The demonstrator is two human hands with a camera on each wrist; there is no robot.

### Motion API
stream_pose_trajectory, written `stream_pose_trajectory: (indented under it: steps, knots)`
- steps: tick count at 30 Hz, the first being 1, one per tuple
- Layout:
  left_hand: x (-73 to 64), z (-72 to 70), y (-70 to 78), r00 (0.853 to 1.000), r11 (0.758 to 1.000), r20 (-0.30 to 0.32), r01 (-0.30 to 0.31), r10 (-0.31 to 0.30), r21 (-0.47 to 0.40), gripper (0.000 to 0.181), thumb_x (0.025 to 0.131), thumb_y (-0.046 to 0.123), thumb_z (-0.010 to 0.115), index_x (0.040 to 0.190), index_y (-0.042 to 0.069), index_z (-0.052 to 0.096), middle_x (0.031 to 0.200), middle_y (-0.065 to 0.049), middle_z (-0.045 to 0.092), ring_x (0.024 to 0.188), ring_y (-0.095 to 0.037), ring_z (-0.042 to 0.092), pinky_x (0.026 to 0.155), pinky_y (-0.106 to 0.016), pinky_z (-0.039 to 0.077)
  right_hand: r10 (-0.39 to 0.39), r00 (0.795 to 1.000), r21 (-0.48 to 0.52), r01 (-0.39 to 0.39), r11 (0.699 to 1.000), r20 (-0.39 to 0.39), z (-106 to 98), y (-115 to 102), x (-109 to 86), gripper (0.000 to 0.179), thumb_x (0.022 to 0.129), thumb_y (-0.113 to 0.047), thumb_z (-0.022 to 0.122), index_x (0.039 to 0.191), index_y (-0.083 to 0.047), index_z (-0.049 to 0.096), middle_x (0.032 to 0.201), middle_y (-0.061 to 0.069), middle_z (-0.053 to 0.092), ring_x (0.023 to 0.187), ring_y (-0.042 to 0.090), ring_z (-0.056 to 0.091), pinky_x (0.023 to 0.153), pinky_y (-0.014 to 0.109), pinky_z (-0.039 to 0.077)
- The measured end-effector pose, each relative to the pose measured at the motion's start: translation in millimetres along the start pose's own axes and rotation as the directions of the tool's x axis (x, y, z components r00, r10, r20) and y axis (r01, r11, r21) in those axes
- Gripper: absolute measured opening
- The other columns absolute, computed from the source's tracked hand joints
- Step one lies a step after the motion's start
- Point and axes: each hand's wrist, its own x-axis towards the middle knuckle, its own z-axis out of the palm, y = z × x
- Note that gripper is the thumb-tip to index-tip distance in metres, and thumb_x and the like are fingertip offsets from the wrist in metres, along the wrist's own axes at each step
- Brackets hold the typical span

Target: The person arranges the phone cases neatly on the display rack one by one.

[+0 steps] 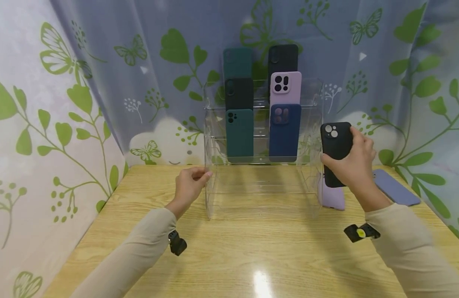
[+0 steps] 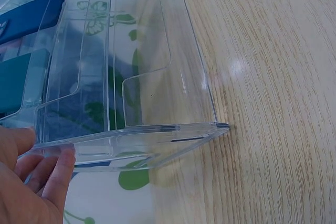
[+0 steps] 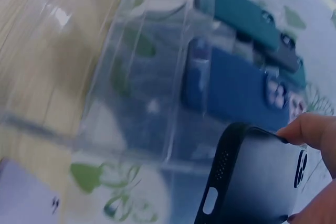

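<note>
A clear tiered display rack stands on the table, holding several phone cases in two columns. At its left side panel, my left hand pinches the edge between thumb and fingers, as the left wrist view also shows. My right hand grips a black phone case by its two long edges, just right of the rack and raised above the table. In the right wrist view the black phone case shows its bottom edge with a port cutout. In front, a green case and a blue case sit on a lower tier.
Behind them stand a lilac case and dark cases. On the table at right lie a light purple case, partly behind the rack's side, and a grey-blue case. A patterned curtain hangs behind.
</note>
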Motion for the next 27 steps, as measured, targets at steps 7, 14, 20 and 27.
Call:
stream_pose_trajectory:
  steps: [7, 14, 20, 27]
  knots:
    - [0.4, -0.1, -1.5, 1.0, 1.0, 0.005, 0.005, -0.005, -0.005, 0.027, 0.091, 0.024, 0.069, 0.109, 0.005, 0.072, 0.102, -0.013, 0.072, 0.085, -0.024, 0.07, 0.069, -0.031, 0.059, -0.048, 0.999, 0.065, 0.047, 0.997, 0.021, 17, -32, -9.0, 0.097, 0.083, -0.029, 0.071, 0.155, -0.013, 0.008, 0.148, 0.025, 0.012, 0.131, 0.047, 0.018, 0.098, 0.067, 0.028]
    - [-0.7, -0.5, -1.5, 1.0, 1.0, 0.006, 0.007, -0.007, -0.003, 0.027, 0.091, 0.025, 0.068, 0.109, 0.006, 0.072, 0.101, -0.012, 0.072, 0.084, -0.023, 0.07, 0.069, -0.031, 0.059, -0.064, 0.997, 0.107, 0.058, 0.993, 0.052, 42, -63, -14.1, 0.102, 0.08, -0.032, 0.075, 0.155, -0.016, 0.007, 0.146, 0.024, 0.015, 0.132, 0.043, 0.02, 0.103, 0.063, 0.029]
    - [-0.4, -0.2, -1.3, 1.0, 1.0, 0.007, 0.01, -0.01, -0.006, 0.027, 0.091, 0.026, 0.068, 0.109, 0.006, 0.072, 0.101, -0.012, 0.072, 0.084, -0.023, 0.07, 0.068, -0.031, 0.059, -0.055, 0.997, 0.161, 0.048, 0.986, 0.045, 70, -80, -16.9, 0.106, 0.078, -0.03, 0.077, 0.155, -0.019, 0.005, 0.144, 0.022, 0.018, 0.13, 0.038, 0.027, 0.106, 0.057, 0.032]
    - [0.2, 0.6, -1.7, 1.0, 1.0, 0.007, 0.004, -0.004, -0.018, 0.027, 0.091, 0.024, 0.068, 0.109, 0.005, 0.072, 0.101, -0.013, 0.072, 0.086, -0.024, 0.07, 0.069, -0.031, 0.059, -0.086, 0.996, 0.229, 0.086, 0.97, -0.009, 107, -93, -22.2, 0.107, 0.076, -0.03, 0.08, 0.155, -0.019, 0.007, 0.14, 0.019, 0.02, 0.126, 0.035, 0.027, 0.105, 0.053, 0.033]
